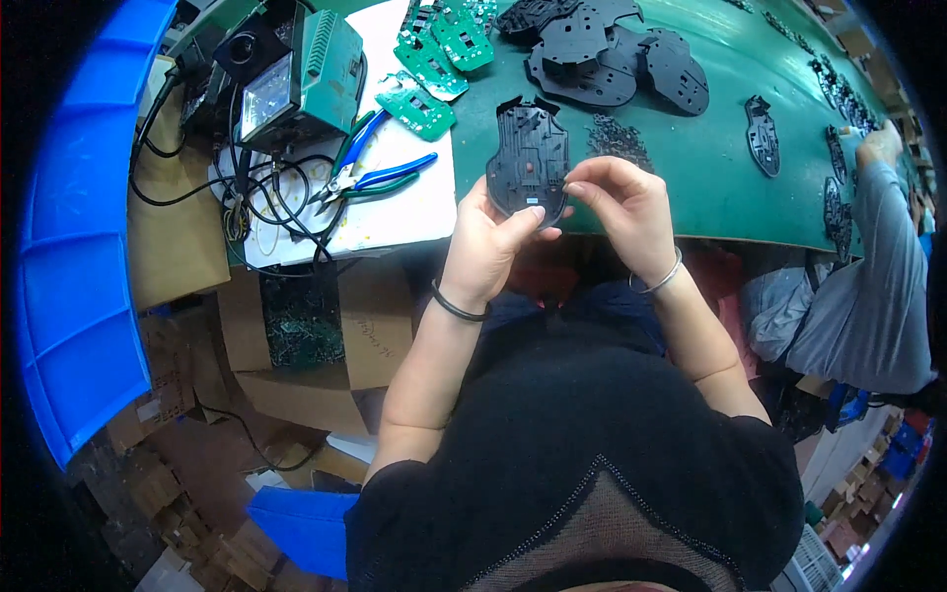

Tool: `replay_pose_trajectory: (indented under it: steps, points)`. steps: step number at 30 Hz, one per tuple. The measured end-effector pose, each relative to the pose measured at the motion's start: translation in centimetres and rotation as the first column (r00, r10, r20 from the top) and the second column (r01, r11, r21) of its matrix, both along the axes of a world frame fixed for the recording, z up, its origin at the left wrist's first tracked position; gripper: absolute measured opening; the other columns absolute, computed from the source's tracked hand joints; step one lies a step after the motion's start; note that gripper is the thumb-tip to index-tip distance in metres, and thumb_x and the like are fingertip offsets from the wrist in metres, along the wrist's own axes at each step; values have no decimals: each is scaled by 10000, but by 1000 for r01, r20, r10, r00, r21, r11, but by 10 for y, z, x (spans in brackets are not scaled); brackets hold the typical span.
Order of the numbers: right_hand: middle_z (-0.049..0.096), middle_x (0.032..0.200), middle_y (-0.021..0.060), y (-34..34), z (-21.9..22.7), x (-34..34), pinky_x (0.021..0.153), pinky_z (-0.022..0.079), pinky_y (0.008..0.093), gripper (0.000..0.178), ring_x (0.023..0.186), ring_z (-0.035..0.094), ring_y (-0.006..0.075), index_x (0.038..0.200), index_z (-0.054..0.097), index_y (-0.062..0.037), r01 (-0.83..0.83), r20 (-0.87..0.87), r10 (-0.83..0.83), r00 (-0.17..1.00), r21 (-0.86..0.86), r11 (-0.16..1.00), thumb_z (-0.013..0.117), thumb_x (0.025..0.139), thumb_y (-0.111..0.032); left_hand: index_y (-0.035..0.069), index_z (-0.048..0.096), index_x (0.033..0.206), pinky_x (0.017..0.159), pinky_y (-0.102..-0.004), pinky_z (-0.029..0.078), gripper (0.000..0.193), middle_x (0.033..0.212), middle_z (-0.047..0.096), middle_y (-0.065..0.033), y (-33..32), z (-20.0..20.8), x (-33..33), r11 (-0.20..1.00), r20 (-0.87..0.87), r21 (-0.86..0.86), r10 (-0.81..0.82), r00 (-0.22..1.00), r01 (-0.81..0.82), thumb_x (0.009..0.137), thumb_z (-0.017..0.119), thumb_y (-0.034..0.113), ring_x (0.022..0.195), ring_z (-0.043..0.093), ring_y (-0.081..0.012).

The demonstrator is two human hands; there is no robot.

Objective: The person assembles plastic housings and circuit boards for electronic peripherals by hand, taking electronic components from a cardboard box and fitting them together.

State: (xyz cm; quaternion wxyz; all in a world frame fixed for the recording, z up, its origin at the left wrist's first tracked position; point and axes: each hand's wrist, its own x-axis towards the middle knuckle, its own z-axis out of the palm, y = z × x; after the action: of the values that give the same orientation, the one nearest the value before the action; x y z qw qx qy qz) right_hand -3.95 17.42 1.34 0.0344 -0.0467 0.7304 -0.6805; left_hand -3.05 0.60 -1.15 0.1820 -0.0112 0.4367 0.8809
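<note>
A black plastic shell (530,148), shaped like the base of a computer mouse, rests in my left hand (481,247). The left thumb presses on its near end, beside a small white label, and the fingers wrap underneath. My right hand (633,219) is at the shell's right edge, its thumb and forefinger pinched together. Whatever lies between those fingertips is too small to make out. Just beyond the right hand, a heap of tiny black parts (619,140) lies on the green table (681,187). More black shells (602,61) are piled farther back.
Cutting pliers (347,182) with blue and green handles lie on white paper (414,202), near green circuit boards (422,111). A teal box-shaped device (321,77) with tangled black cables stands at left. One shell (762,138) lies at right, near another person's hand (878,146).
</note>
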Motion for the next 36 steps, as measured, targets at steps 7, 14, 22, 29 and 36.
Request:
replay_pose_trajectory:
  steps: [7,14,22,29,36]
  points:
    - [553,797,58,3,-5,-4,589,500,236,24,713,564,127,811,626,30,-6,-323,129,938,358,934,623,787,33,-4,461,1177,691,-251,556,367,1078,590,-111,1,2,4,999,-13,-46,-13,1000,12,820,536,-41,902,634,-193]
    - [534,786,77,0,-7,-1,575,458,255,48,701,548,170,782,631,15,65,-383,122,916,442,895,659,743,17,-5,463,1162,665,-242,550,364,1057,591,-99,2,6,5,998,-13,-60,0,1000,-1,808,537,-46,876,628,-171]
    - [543,802,80,-2,-7,3,569,462,251,46,686,547,160,788,620,21,90,-412,117,904,449,889,647,751,28,-12,461,1139,641,-236,549,362,1022,603,-98,5,4,6,997,-2,-63,37,999,-37,791,555,-52,855,630,-162]
    - [543,741,74,1,-2,1,629,428,303,27,711,532,204,746,629,-6,15,-227,52,972,280,960,655,745,-12,-15,458,1140,629,-232,548,360,1028,603,-114,3,7,6,996,-27,-82,24,999,-27,793,540,-59,845,647,-181]
    - [542,732,75,-1,0,0,648,428,315,39,725,527,228,743,633,-18,45,-364,122,923,419,907,667,729,-30,-18,460,1132,628,-230,548,352,1022,598,-106,3,6,8,996,-42,-87,30,999,-34,793,545,-52,833,642,-170]
